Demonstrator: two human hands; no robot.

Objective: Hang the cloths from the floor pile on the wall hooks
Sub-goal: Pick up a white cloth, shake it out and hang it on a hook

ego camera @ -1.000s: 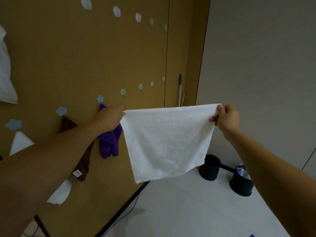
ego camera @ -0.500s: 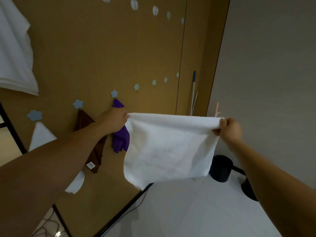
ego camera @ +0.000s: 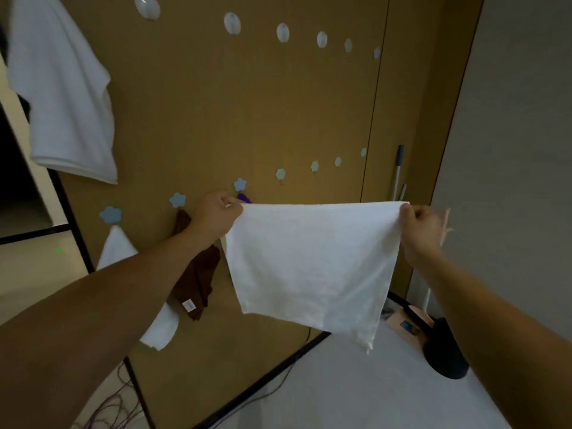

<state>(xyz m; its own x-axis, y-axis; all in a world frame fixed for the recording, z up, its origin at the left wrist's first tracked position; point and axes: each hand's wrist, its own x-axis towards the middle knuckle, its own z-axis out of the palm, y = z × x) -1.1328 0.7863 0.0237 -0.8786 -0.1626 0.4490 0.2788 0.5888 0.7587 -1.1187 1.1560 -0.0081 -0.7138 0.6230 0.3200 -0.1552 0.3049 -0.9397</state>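
A white cloth (ego camera: 312, 261) hangs spread out in front of the brown wall, held by its two top corners. My left hand (ego camera: 215, 216) pinches the left corner, my right hand (ego camera: 418, 226) the right one. Behind the cloth, a purple cloth (ego camera: 244, 198) hangs from a blue flower hook (ego camera: 240, 184) and is almost fully hidden. A brown cloth (ego camera: 198, 280) hangs from the hook to its left. Bare blue hooks (ego camera: 280, 174) run on to the right. A row of white hooks (ego camera: 232, 23) sits higher up.
A large white cloth (ego camera: 68, 97) hangs at the upper left and another white cloth (ego camera: 119, 246) below a blue hook. A mop handle (ego camera: 397, 171) leans in the corner. A black bucket (ego camera: 442, 351) stands on the white floor at the right. Cables lie at the bottom left.
The view has tilted up and moved closer to the wall. Both hands still hold the white cloth spread out, and it now covers nearly all of the purple cloth.
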